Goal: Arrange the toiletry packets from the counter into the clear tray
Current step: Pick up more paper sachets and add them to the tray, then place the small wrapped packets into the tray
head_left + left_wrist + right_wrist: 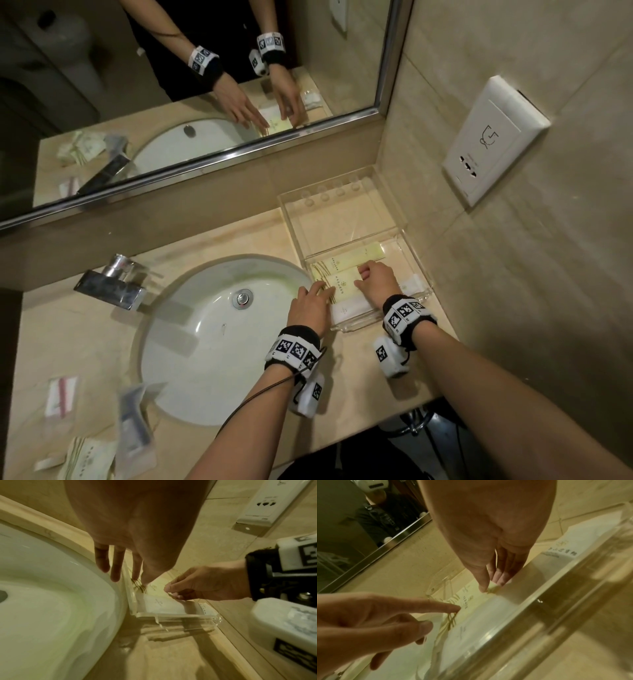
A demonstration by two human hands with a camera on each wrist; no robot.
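Note:
The clear tray (342,219) sits on the counter right of the basin, against the wall. Inside it a pale yellow packet (342,281) lies between another yellow packet (356,255) behind and a white packet (349,308) in front. My left hand (325,291) has straight fingers touching the yellow packet's striped left end (139,586). My right hand (361,277) pinches its right end (493,588) between thumb and fingers. Loose packets lie at the counter's near left: a pink-striped one (61,394), a clear one (133,428) and a striped one (87,459).
The white basin (205,342) lies between the tray and the loose packets, with a chrome tap (113,284) behind it. A mirror runs along the back wall. A white socket plate (493,144) is on the right wall. The tray's front wall (180,616) is near my wrists.

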